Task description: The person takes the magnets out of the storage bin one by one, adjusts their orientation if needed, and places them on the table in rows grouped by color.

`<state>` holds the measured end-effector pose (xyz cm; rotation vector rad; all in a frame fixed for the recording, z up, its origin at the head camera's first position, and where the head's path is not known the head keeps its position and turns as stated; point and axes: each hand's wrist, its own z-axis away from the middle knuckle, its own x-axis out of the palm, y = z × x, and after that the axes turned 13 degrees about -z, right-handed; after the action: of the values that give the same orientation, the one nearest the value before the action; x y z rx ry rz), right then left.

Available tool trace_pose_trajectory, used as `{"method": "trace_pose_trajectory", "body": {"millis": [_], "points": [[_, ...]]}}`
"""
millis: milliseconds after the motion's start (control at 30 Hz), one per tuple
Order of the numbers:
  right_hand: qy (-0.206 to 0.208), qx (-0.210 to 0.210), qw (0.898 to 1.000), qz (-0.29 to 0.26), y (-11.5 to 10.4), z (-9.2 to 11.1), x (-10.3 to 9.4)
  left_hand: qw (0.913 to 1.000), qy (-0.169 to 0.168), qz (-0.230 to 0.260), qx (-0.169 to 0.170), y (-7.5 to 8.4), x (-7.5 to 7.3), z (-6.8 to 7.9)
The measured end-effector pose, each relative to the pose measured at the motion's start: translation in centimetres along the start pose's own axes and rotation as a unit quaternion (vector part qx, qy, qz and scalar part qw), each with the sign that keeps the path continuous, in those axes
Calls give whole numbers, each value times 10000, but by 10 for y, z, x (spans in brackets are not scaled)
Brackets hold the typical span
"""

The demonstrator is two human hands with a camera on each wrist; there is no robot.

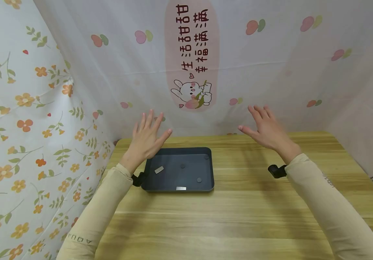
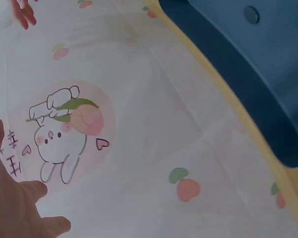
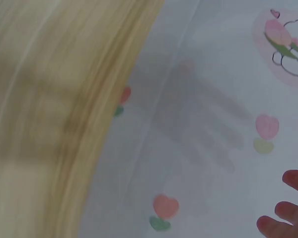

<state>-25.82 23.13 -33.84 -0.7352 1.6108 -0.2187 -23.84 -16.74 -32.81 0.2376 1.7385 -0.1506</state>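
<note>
My left hand [image 1: 145,139] hovers over the back left corner of a shallow dark blue-grey tray [image 1: 173,180], fingers spread and holding nothing. Off to the right, my right hand [image 1: 268,130] is raised above the table's back part, its fingers extended and nothing in its grasp. Inside the tray lie a small silver rectangular piece [image 1: 159,169] and dark round discs, one near the middle [image 1: 182,166] and another toward the front right [image 1: 199,180]. A pale rectangular piece [image 1: 181,188] shows at the tray's front side. Only some fingers appear in each wrist view.
The tray stands on the left part of a wood-grain table [image 1: 238,216]. Behind the table hangs a white curtain [image 1: 254,72] with a rabbit print, and a flowered curtain [image 1: 27,144] runs along the left side. Each wrist carries a black strap mount [image 1: 277,171].
</note>
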Motion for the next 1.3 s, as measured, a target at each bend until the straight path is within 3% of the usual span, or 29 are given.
{"method": "trace_pose_trajectory", "body": {"millis": [133,233,433,733,1000,1233,1300], "points": [[202,-86,9985,-505,-1,4,17,9991,-89,411,-98,-9,9,10],[330,-206,9956,-851,-1,8,32,9947,-206,995,-155,-17,17,18],[367,-367,9926,-1101,-3,14,62,9699,-520,2329,-491,-40,37,34],[478,-588,9798,-1852,-22,20,108,9456,-950,2899,-1129,-65,72,51],[-213,-305,9570,-2878,-53,25,144,9169,-1458,3317,-1671,-68,95,63],[-957,-471,9462,-3056,-68,28,172,8988,-1691,3557,-1925,-68,115,66],[-1071,-483,9446,-3066,-71,28,178,8978,-1693,3571,-1942,-67,118,66]]}}
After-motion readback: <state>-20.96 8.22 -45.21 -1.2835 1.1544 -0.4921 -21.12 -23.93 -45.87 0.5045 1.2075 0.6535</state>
